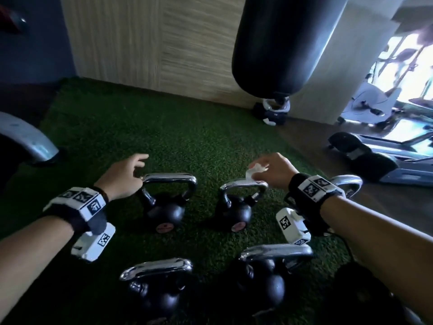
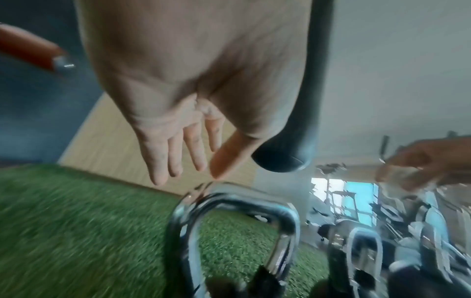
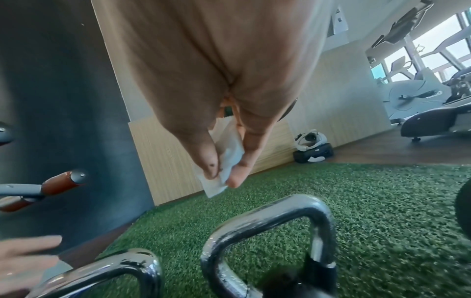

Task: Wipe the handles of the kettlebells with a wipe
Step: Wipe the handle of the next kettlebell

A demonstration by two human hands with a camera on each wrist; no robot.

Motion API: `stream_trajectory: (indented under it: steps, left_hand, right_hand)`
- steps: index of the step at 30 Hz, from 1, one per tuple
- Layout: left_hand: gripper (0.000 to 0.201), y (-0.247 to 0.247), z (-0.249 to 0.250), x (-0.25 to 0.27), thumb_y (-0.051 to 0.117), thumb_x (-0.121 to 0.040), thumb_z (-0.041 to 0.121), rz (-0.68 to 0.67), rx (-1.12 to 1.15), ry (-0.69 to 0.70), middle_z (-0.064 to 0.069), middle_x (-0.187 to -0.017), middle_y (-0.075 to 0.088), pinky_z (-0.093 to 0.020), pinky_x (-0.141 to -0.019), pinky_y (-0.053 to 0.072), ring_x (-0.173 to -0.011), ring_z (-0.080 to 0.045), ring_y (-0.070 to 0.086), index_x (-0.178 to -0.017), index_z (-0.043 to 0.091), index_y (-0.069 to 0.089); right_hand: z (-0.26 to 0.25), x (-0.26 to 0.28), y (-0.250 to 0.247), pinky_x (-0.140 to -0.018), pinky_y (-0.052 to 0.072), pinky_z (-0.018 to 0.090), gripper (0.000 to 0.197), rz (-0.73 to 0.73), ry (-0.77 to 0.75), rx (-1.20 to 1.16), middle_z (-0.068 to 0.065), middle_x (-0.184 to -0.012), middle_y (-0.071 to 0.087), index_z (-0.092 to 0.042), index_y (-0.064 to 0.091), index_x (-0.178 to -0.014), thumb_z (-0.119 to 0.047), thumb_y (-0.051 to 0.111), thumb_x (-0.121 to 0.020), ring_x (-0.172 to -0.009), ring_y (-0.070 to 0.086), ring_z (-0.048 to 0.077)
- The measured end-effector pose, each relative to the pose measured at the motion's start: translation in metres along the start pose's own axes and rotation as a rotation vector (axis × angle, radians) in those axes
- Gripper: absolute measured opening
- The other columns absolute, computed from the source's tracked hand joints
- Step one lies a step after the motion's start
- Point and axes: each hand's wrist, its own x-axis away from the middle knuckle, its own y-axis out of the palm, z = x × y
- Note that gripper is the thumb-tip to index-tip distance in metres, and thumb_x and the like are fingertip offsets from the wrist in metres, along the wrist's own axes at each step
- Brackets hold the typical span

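Several black kettlebells with chrome handles stand on green turf (image 1: 131,127). My right hand (image 1: 269,171) pinches a white wipe (image 1: 254,171) just above the handle of the back right kettlebell (image 1: 243,184); in the right wrist view the wipe (image 3: 226,157) hangs between thumb and fingers over that handle (image 3: 280,209). My left hand (image 1: 126,177) hovers open at the left end of the back left kettlebell's handle (image 1: 168,178), fingers straight (image 2: 178,157) above the handle (image 2: 237,203). Two more kettlebells (image 1: 159,266) (image 1: 276,252) stand nearer me.
A black punching bag (image 1: 281,43) hangs ahead. A headset on a dark case (image 1: 274,111) lies by the wood-panelled wall. A treadmill (image 1: 375,156) and an exercise bike (image 1: 375,102) stand at right; a grey machine part (image 1: 25,137) juts in at left. Another chrome handle (image 1: 349,181) shows behind my right wrist.
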Motion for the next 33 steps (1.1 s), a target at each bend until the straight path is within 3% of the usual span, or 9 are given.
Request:
stream_trajectory:
  steps: [6,9,10,13,16,18,20,25,33]
  left_hand:
    - [0.062,0.025,0.124,0.018,0.072,-0.089,0.011,-0.197,-0.185,0.081,0.005,-0.128,0.068,-0.021,-0.093,0.052,-0.114,-0.015,0.065,-0.144,0.029,0.052]
    - [0.051,0.050,0.160,0.020,0.072,-0.091,0.020,-0.311,-0.338,-0.018,0.009,-0.124,0.069,-0.001,-0.051,0.042,-0.111,-0.012,0.062,-0.138,0.030,0.055]
    - [0.049,0.059,0.163,0.015,0.073,-0.091,0.024,-0.316,-0.377,-0.066,0.008,-0.126,0.068,-0.001,-0.048,0.041,-0.113,-0.014,0.063,-0.136,0.030,0.056]
    - [0.057,0.090,0.167,-0.006,0.079,-0.082,0.033,-0.322,-0.536,-0.187,0.006,-0.118,0.069,-0.026,-0.080,0.062,-0.099,-0.016,0.070,-0.136,0.027,0.062]
    - [0.040,0.124,0.161,-0.027,0.079,-0.084,0.028,-0.267,-0.493,-0.283,-0.001,-0.100,0.068,-0.027,-0.066,0.059,-0.070,-0.013,0.065,-0.120,0.030,0.062]
    - [0.037,0.147,0.154,-0.040,0.080,-0.084,0.023,-0.223,-0.392,-0.331,-0.007,-0.084,0.066,-0.027,-0.057,0.052,-0.066,-0.019,0.061,-0.114,0.027,0.060]
    - [0.043,0.166,0.146,-0.049,0.083,-0.082,0.023,-0.183,-0.337,-0.371,-0.008,-0.082,0.068,-0.031,-0.062,0.058,-0.072,-0.024,0.068,-0.121,0.019,0.065]
    - [0.077,0.203,0.128,-0.050,0.089,-0.078,0.035,-0.136,-0.204,-0.466,-0.005,-0.124,0.069,-0.037,-0.083,0.065,-0.103,-0.021,0.071,-0.145,0.019,0.055]
    - [0.089,0.230,0.128,-0.052,0.097,-0.057,0.055,-0.104,0.027,-0.478,0.001,-0.128,0.068,-0.032,-0.079,0.065,-0.108,-0.015,0.068,-0.129,0.015,0.063]
  right_hand:
    - [0.047,0.001,-0.025,-0.081,0.039,0.022,0.028,-0.003,-0.162,-0.021,-0.006,-0.102,0.068,-0.024,0.076,-0.107,-0.018,0.082,-0.080,-0.101,0.062,0.014]
    - [0.068,-0.002,-0.030,-0.077,0.038,0.023,0.021,0.037,-0.248,-0.018,-0.004,-0.100,0.073,-0.024,0.075,-0.100,-0.020,0.080,-0.081,-0.095,0.064,0.015]
    - [0.076,-0.005,-0.030,-0.075,0.037,0.023,0.017,0.039,-0.266,-0.005,-0.003,-0.099,0.073,-0.023,0.075,-0.098,-0.020,0.079,-0.082,-0.094,0.064,0.015]
    - [0.097,-0.015,-0.029,-0.075,0.038,0.023,0.013,-0.024,-0.347,0.061,0.001,-0.099,0.074,-0.017,0.077,-0.096,-0.016,0.078,-0.083,-0.096,0.066,0.019]
    - [0.112,-0.025,-0.024,-0.071,0.039,0.019,0.013,-0.038,-0.408,0.082,-0.002,-0.095,0.073,-0.018,0.079,-0.092,-0.008,0.076,-0.084,-0.092,0.066,0.015]
    - [0.120,-0.034,-0.019,-0.067,0.039,0.015,0.019,-0.009,-0.424,0.061,-0.005,-0.091,0.073,-0.022,0.080,-0.089,-0.005,0.070,-0.087,-0.083,0.063,0.007]
    - [0.126,-0.040,-0.015,-0.072,0.041,0.015,0.022,0.015,-0.437,0.088,-0.006,-0.093,0.076,-0.026,0.080,-0.089,-0.008,0.068,-0.089,-0.079,0.061,0.004]
    - [0.135,-0.051,-0.002,-0.077,0.051,0.021,0.040,-0.002,-0.367,0.043,0.000,-0.102,0.077,-0.031,0.075,-0.082,0.005,0.060,-0.089,-0.091,0.069,0.013]
    - [0.119,-0.046,0.018,-0.063,0.036,0.008,0.018,0.046,-0.352,-0.144,-0.006,-0.098,0.059,-0.015,0.081,-0.097,-0.012,0.074,-0.081,-0.092,0.054,0.008]
